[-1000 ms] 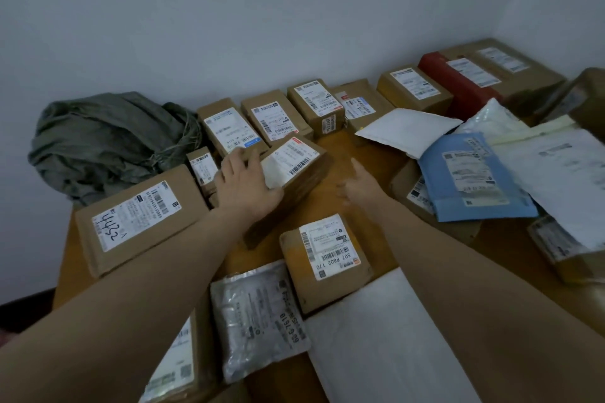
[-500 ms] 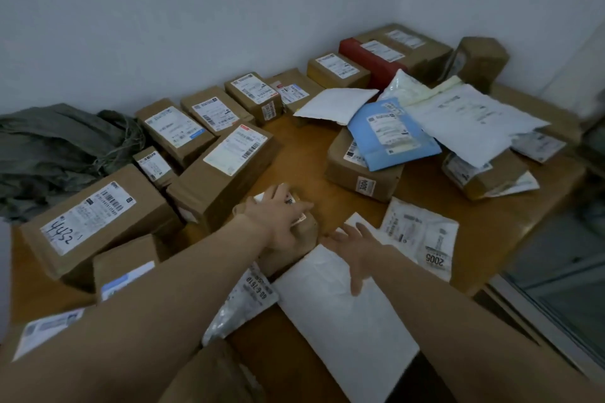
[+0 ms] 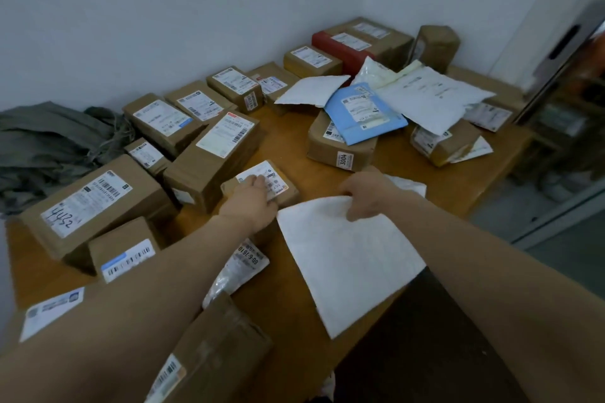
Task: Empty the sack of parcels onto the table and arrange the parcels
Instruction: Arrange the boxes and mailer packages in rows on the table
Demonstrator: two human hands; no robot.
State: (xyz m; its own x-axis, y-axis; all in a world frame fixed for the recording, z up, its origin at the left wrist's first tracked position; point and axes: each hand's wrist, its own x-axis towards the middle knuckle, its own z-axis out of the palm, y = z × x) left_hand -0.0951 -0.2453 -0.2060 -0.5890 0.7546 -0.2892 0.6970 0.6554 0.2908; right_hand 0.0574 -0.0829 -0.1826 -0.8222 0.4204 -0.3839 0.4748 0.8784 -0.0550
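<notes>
Parcels are spread over the brown wooden table (image 3: 288,154), with the small brown cardboard box bearing a white label (image 3: 262,185) taken as the landmark near the table's middle. Far left of that box, the empty grey-green cloth sack (image 3: 49,147) is slumped against the wall. Left of the box, the large brown carton marked 4432 (image 3: 95,206) is seen, and just beside the box stands a long brown carton with a white label (image 3: 212,157). The left hand (image 3: 252,199) is stretched forward from a straight forearm, palm down, fingers laid flat on the box's label, not clenched. Right of the box, the right hand (image 3: 366,195) is curled over the far edge of a flat white mailer bag (image 3: 347,258), pinching it. Beyond the box to the right, a blue plastic mailer (image 3: 363,114) lies on a brown carton.
</notes>
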